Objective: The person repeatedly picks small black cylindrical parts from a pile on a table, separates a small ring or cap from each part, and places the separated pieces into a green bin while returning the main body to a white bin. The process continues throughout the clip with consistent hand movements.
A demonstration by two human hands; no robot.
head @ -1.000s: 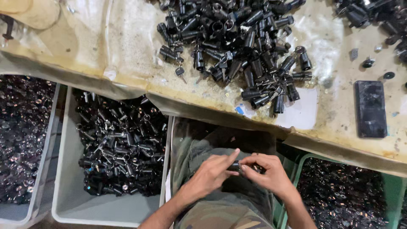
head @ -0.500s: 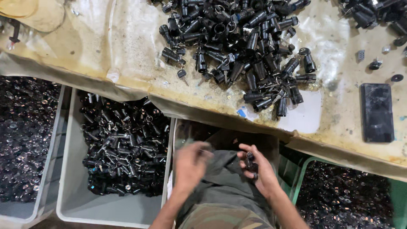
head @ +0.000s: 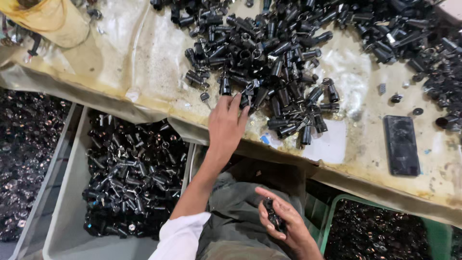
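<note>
My left hand (head: pixel 227 126) is stretched out over the bench edge, fingers spread, with the fingertips touching the near edge of a big pile of small black cylindrical metal parts (head: pixel 269 62). My right hand (head: pixel 284 225) stays low over my lap, curled around one small black cylindrical part (head: pixel 273 215). The left forearm wears a white sleeve (head: pixel 180 238). Grey-green trousers (head: pixel 231 216) lie under both hands.
A stained, plastic-covered bench (head: pixel 144 72) carries the pile and a dark phone (head: pixel 402 144) at the right. A grey bin (head: pixel 67 216) of black parts stands at my left, a green crate (head: pixel 433 233) of parts at my right. More parts are heaped at the top right (head: pixel 423 33).
My hands were together over my lap on one part. The left hand has let go and reached up to the pile; the right hand has kept the part.
</note>
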